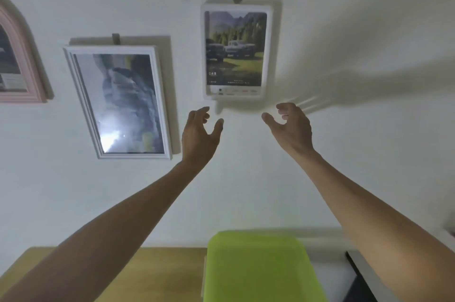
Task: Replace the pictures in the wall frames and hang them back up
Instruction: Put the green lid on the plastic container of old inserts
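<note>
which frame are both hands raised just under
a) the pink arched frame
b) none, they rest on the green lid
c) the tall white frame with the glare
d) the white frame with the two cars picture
d: the left hand and right hand are raised, holding nothing, just below the bottom edge of the white frame with the two cars picture.

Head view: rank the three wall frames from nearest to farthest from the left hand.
From the left hand:
1. White frame with the car picture, just above it and slightly to the right.
2. White frame with the grey rocky picture, to its left, tilted on the wall.
3. Pink arched frame, at the far left edge, partly cut off.
</note>
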A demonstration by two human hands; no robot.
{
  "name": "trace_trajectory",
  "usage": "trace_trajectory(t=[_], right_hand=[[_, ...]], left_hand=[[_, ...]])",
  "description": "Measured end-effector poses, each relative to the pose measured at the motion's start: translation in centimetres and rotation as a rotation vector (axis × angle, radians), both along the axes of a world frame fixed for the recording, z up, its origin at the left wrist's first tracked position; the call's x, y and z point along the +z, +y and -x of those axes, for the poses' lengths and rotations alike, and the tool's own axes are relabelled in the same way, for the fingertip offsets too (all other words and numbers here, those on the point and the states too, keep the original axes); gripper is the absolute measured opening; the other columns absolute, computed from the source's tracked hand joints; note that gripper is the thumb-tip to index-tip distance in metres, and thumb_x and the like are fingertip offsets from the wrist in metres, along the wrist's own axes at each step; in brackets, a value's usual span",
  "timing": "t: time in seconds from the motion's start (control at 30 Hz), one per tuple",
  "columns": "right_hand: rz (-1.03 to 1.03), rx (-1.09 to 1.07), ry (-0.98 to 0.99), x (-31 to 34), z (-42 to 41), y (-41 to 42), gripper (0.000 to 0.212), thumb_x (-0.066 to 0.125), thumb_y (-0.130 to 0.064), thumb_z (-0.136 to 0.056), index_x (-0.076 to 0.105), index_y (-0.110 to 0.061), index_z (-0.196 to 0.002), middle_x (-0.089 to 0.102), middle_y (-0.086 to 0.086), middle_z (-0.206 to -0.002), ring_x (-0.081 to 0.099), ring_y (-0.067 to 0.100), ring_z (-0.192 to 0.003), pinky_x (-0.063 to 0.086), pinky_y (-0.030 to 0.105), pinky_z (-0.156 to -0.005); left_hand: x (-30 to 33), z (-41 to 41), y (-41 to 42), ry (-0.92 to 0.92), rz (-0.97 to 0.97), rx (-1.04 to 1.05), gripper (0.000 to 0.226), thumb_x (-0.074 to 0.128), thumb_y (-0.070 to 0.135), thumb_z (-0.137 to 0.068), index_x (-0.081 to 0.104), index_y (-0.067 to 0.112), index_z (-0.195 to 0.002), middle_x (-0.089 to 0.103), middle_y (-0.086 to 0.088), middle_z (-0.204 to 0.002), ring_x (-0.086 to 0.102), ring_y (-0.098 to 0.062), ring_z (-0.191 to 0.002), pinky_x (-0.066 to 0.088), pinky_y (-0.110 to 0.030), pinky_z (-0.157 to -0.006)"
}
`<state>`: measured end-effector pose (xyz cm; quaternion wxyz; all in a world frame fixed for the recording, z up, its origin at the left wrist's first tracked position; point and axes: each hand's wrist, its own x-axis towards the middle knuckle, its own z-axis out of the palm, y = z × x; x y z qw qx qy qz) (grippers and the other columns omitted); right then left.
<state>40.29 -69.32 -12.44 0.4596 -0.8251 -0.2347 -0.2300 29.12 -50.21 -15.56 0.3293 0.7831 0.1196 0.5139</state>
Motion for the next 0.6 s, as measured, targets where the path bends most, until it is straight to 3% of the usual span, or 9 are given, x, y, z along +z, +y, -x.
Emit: trace_trajectory(t=[0.23,0.33,0.5,0.6], right_hand=[[0.362,0.045,0.383,-14.4,2.3,-4.5,0.063,0.063,-0.057,-0.085,0.048,-0.024,-0.136,0.05,0.002,-0.138,0.047,0.021,-0.129,0.037,0.036,-0.098],[0.503,0.023,0.565,-20.2,2.8,-7.2,0.068,0.062,-0.058,-0.084,0.043,-0.023,-0.139,0.046,0.007,-0.139,0.048,0.025,-0.128,0.041,0.037,-0.099],[0.682,-0.007,0.765,-28.2,3.7,-12.4,0.076,0.061,-0.057,-0.086,0.035,-0.016,-0.145,0.042,0.011,-0.141,0.05,0.029,-0.126,0.047,0.041,-0.098],[0.74,-0.054,0.834,-31.3,3.6,-14.8,0.079,0.059,-0.057,-0.087,0.032,-0.012,-0.147,0.039,0.013,-0.142,0.048,0.03,-0.128,0.047,0.042,-0.098]], left_hand=[[-14.7,2.4,-3.7,0.75,0.304,-0.029,0.065,0.063,0.046,-0.085,0.046,0.012,-0.138,0.056,-0.007,-0.131,0.054,-0.025,-0.121,0.042,-0.038,-0.101],[-19.9,4.1,-4.4,1.016,0.358,-0.015,0.065,0.062,0.046,-0.086,0.045,0.007,-0.136,0.051,-0.012,-0.135,0.05,-0.03,-0.124,0.042,-0.038,-0.098],[-25.7,6.4,-5.8,1.233,0.412,0.011,0.041,0.066,0.04,-0.085,0.056,0.003,-0.1,0.056,-0.016,-0.121,0.055,-0.032,-0.112,0.046,-0.036,-0.084],[-28.4,7.3,-6.4,1.304,0.442,0.043,0.053,0.068,0.043,-0.083,0.055,0.001,-0.113,0.056,-0.018,-0.122,0.056,-0.034,-0.111,0.049,-0.037,-0.086]])
